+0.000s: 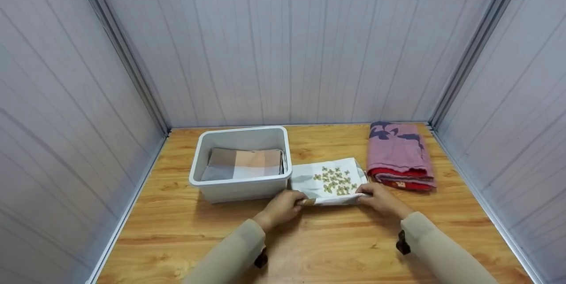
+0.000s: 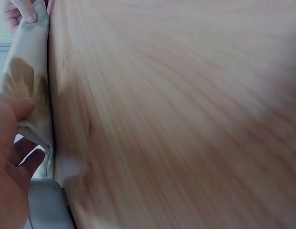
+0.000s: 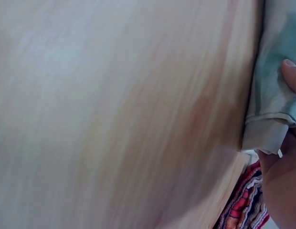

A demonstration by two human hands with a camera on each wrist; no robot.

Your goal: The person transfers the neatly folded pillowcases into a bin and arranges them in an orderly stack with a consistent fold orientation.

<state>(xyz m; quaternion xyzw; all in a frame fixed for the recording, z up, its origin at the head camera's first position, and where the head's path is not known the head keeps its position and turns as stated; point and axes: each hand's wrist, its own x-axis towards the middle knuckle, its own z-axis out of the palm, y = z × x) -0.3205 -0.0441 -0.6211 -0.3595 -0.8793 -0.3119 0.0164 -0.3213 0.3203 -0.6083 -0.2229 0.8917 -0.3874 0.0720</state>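
Observation:
A white cloth (image 1: 309, 178) with a cluster of small olive-gold flowers lies on the table, its near edge folded up into a roll. My left hand (image 1: 284, 208) pinches the left end of that roll, close to the tub's near right corner. At the other end, my right hand (image 1: 384, 199) grips the fold between thumb and fingers. The left wrist view shows a brown printed patch on the rolled fabric (image 2: 26, 52) beside my thumb. In the right wrist view, a stitched, hem-like band (image 3: 265, 135) sticks out beneath my fingers; part of that hand is cut off by the frame.
A white plastic tub (image 1: 247, 189) stands left of the cloth, holding a folded checked cloth (image 1: 250, 162) in brown, orange and grey. Right of the cloth lies a folded pink and purple towel (image 1: 395, 151) with red layers. Panel walls (image 1: 287, 45) enclose the wooden table (image 1: 327, 248).

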